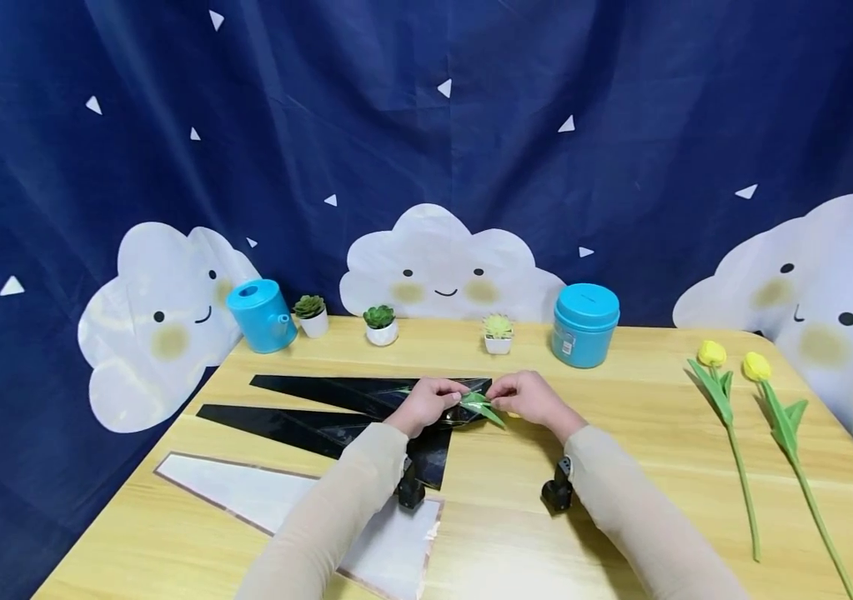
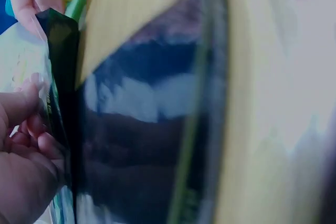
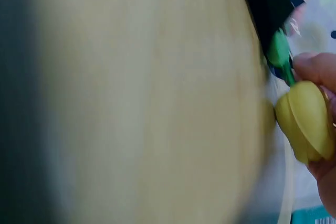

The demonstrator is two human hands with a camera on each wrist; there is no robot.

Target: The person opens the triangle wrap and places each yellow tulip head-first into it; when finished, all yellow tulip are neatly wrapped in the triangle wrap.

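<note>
My left hand (image 1: 426, 406) grips the edge of a flower sleeve (image 2: 142, 145), black on one side and see-through on the other. In the left wrist view, a green stem runs inside it. A yellow tulip (image 3: 304, 121) sticks out at the sleeve's wide mouth, its green leaf (image 1: 480, 407) partly in the opening. My right hand (image 1: 534, 398) holds this tulip close to its head; some fingers are hidden behind the flower. Under and beside the work lie another black sleeve (image 1: 276, 425) and a white one with a brownish border (image 1: 234, 492).
Two yellow tulips (image 1: 713, 354) (image 1: 756, 367) lie at the right. Along the back stand a blue watering can (image 1: 264, 321), small potted plants (image 1: 312, 317) (image 1: 381, 327) (image 1: 498, 335) and a lidded blue tub (image 1: 585, 329). A cloud-printed curtain (image 1: 441, 150) hangs behind the wooden table (image 1: 524, 550).
</note>
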